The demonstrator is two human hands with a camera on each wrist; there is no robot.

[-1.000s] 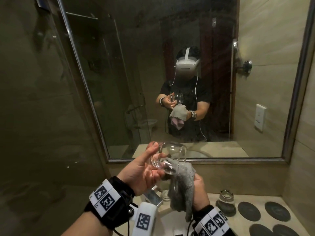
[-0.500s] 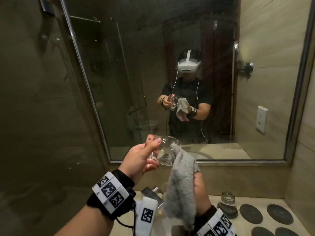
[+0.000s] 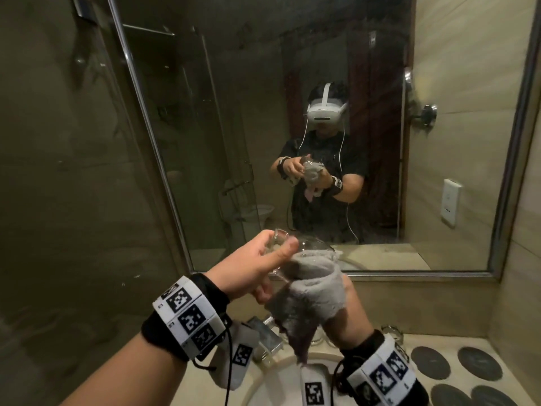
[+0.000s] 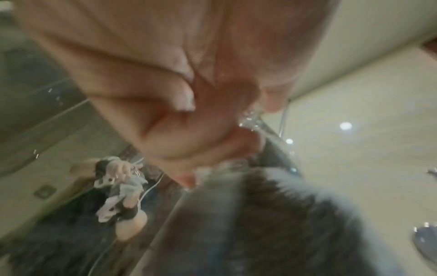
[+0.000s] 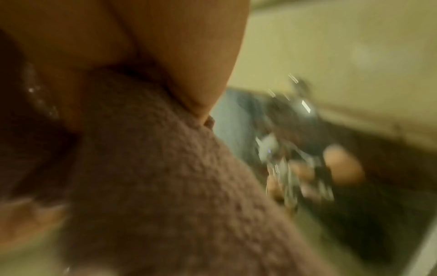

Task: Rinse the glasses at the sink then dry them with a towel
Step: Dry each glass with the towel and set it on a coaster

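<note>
A clear glass lies on its side in the air above the sink, in front of the mirror. My left hand grips its base end, thumb on top. My right hand holds a grey towel bunched into the glass's mouth, with the towel's tail hanging down. The left wrist view shows curled fingers on wet glass beside the towel. Blurred towel fills the right wrist view under my palm. Another glass stands on the counter behind my right wrist.
A chrome faucet sits under my hands at the basin's back edge. Several dark round coasters lie on the beige counter at the right. A large mirror covers the wall ahead; a glass shower panel stands at the left.
The glass has tipped from upright to lying sideways in my left hand. My right hand has risen and pushed the towel into the glass's mouth.
</note>
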